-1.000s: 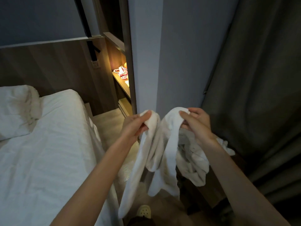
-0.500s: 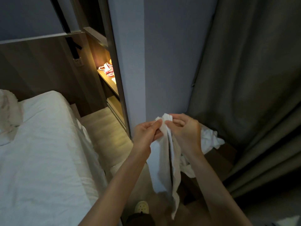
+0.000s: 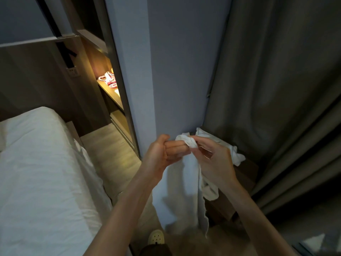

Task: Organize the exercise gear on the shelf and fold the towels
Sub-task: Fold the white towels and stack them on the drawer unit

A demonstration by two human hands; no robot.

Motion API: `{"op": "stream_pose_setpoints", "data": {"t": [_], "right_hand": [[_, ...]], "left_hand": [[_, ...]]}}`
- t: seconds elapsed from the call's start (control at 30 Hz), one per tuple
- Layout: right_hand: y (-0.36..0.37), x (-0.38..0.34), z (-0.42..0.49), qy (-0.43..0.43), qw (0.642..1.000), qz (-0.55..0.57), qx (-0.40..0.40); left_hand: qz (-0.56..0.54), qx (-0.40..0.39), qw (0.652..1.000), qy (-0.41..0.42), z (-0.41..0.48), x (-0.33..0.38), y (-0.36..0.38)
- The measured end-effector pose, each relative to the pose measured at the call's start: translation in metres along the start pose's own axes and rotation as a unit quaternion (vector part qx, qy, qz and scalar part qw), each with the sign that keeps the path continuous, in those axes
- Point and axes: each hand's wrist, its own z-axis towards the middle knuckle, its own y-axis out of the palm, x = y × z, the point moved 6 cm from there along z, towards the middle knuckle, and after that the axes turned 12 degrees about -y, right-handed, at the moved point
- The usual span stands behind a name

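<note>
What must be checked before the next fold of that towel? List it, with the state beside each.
1. Right hand pinches the towel at its top: ok.
2. Left hand holds the top too: ok, fingers curled on it.
3. Top corners matched: cannot tell, the cloth is bunched between the hands.
4. Towel hangs smooth: not ok, a bunch sags under the right hand.
5. Lower edge off the floor: cannot tell; it hangs near the shoe.
6. Bed for laying it flat: ok, close on the left.
</note>
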Motion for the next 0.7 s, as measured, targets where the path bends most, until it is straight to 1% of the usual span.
{"op": "stream_pose_setpoints", "data": {"t": [0.03, 0.1, 0.13, 0.17, 0.2, 0.23, 0.27, 0.3, 0.33, 0.37, 0.43, 0.5, 0.57, 0.63, 0.7], "right_hand": [[0.001, 0.000, 0.000, -0.001, 1.000, 0.010, -0.003], [-0.002, -0.003, 0.003, -0.035, 0.998, -0.037, 0.021], [-0.005, -0.004, 0.005, -0.050, 0.995, -0.058, 0.061], [-0.008, -0.002, 0.006, -0.065, 0.993, -0.049, 0.088], [-0.010, -0.003, 0.007, -0.074, 0.994, -0.040, 0.071], [-0.012, -0.003, 0.010, -0.085, 0.995, -0.035, 0.050], [-0.018, -0.006, 0.013, -0.079, 0.995, -0.032, 0.045], [-0.020, -0.006, 0.017, -0.066, 0.997, -0.013, 0.033], [-0.025, -0.005, 0.020, -0.048, 0.999, -0.002, 0.022], [-0.027, -0.005, 0.024, -0.040, 0.999, 0.020, 0.019], [-0.036, -0.008, 0.031, -0.031, 0.998, 0.039, 0.040], [-0.046, -0.014, 0.038, -0.069, 0.996, 0.023, 0.057], [-0.054, -0.017, 0.042, -0.081, 0.994, 0.027, 0.066], [-0.061, -0.016, 0.046, -0.073, 0.993, 0.030, 0.090], [-0.068, -0.016, 0.049, -0.071, 0.991, 0.027, 0.112]], "left_hand": [[0.003, 0.003, 1.000, -0.003, 0.001, -0.001, 0.000], [0.035, -0.005, 0.999, -0.001, 0.001, 0.000, 0.005], [0.071, -0.010, 0.997, 0.020, 0.003, 0.002, 0.007], [0.114, -0.008, 0.992, 0.061, 0.002, 0.008, 0.008], [0.158, 0.009, 0.979, 0.128, 0.001, 0.016, 0.008], [0.200, 0.042, 0.957, 0.206, -0.001, 0.024, 0.005], [0.243, 0.074, 0.928, 0.274, -0.002, 0.031, 0.003], [0.281, 0.085, 0.900, 0.323, 0.000, 0.035, 0.003], [0.317, 0.066, 0.878, 0.351, 0.003, 0.033, 0.007], [0.353, 0.036, 0.863, 0.360, 0.009, 0.027, 0.011], [0.423, 0.008, 0.835, 0.352, 0.021, 0.008, 0.015], [0.474, -0.013, 0.812, 0.340, 0.032, -0.013, 0.017], [0.512, -0.044, 0.803, 0.302, 0.048, -0.042, 0.018], [0.561, -0.054, 0.791, 0.235, 0.067, -0.070, 0.018], [0.556, -0.093, 0.806, 0.181, 0.077, -0.088, 0.019]]}}
